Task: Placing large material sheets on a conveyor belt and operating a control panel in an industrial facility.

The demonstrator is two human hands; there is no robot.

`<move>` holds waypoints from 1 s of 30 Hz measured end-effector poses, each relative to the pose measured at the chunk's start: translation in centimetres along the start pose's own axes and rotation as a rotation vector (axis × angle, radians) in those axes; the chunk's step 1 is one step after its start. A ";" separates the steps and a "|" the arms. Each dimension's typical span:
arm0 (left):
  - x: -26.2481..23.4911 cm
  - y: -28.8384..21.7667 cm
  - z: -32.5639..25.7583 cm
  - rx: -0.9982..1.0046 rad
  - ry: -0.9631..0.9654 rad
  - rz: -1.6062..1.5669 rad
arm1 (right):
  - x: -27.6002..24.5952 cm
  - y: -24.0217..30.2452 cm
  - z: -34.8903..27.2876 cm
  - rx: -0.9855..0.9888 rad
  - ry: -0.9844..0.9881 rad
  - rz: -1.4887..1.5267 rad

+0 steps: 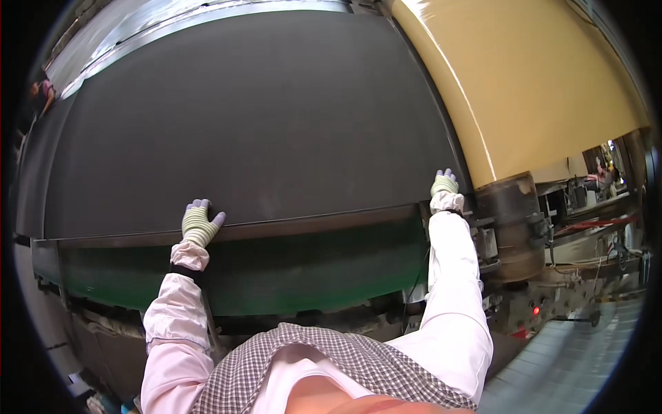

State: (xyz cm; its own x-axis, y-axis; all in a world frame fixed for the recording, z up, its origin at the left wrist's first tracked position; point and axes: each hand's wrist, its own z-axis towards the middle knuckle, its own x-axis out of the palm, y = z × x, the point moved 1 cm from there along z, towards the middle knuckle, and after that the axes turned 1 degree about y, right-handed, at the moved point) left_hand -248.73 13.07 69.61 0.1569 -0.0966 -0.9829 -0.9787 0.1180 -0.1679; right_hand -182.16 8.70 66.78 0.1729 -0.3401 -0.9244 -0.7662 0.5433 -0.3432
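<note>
A wide sheet of dark grey material [255,117] lies flat across the machine bed in front of me. My left hand [200,223], in a striped glove with purple fingertips, rests on the sheet's near edge with fingers stretched out and thumb apart. Farther right, my right hand [445,183], gloved the same way, lies on the sheet close to its right end, fingers extended. Neither hand grips anything that I can see. Just beyond my right hand, a glossy tan sheet [531,83] curves over a large roller [509,193].
Below the sheet's near edge hangs a green belt [310,265]. Machine parts and a lit red lamp [536,310] are at the lower right, above a tiled floor [572,359]. Another person [43,95] stands at the far left end of the bed. Silvery film [131,34] stretches along the far side.
</note>
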 end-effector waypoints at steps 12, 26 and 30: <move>-6.1 -16.6 -0.3 0.148 0.155 -0.160 | -6.7 7.9 -11.7 -0.653 -0.650 0.598; -7.5 8.4 -1.6 -0.338 -0.019 -0.076 | -8.6 10.3 -23.1 -0.692 -0.556 0.699; -5.5 5.9 -1.4 -0.039 0.014 -0.199 | -13.6 18.8 -27.0 -0.873 -0.571 0.771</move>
State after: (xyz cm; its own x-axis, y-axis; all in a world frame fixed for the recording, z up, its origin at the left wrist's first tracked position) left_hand -255.60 12.94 74.14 0.3465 -0.1278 -0.9293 -0.9329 0.0572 -0.3556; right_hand -215.62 2.83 77.42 -0.4186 0.3255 -0.8478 -0.8961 -0.2994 0.3275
